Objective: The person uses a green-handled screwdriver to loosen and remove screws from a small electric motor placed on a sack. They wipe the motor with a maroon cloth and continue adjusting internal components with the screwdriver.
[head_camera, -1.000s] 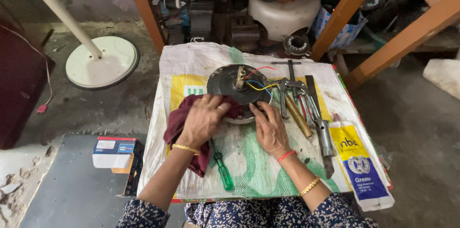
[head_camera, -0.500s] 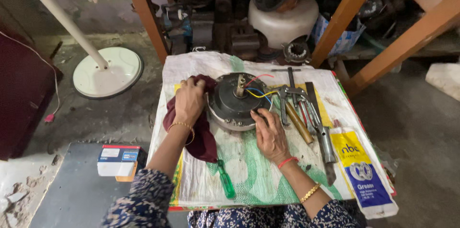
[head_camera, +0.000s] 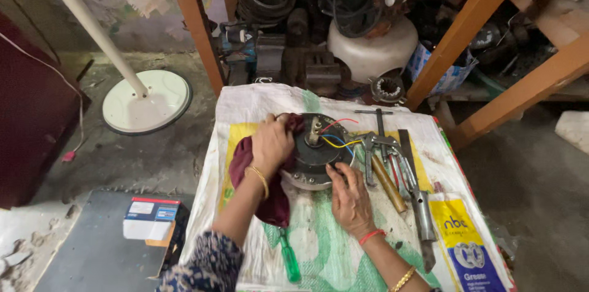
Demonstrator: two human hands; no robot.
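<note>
A round dark fan motor [head_camera: 316, 151] with red, yellow and blue wires lies on a white woven sack [head_camera: 257, 105] spread over a low table. My left hand [head_camera: 271, 143] presses a maroon cloth [head_camera: 265, 197] against the motor's left and upper edge. Flat on the sack, my right hand [head_camera: 350, 197] rests with its fingertips touching the motor's lower right rim. A green-handled screwdriver [head_camera: 288, 258] lies below the cloth, partly under it.
Right of the motor lie a metal puller [head_camera: 377, 145], a wooden-handled tool [head_camera: 388, 183] and a long steel tool [head_camera: 417, 203]. A white round stand base [head_camera: 146, 103] sits on the floor at left. A small box [head_camera: 149, 218] rests lower left. Wooden frame legs and motor parts stand behind.
My left hand has carried the cloth from the motor's near left side up around to its upper left edge. My right hand has stayed at the lower right rim.
</note>
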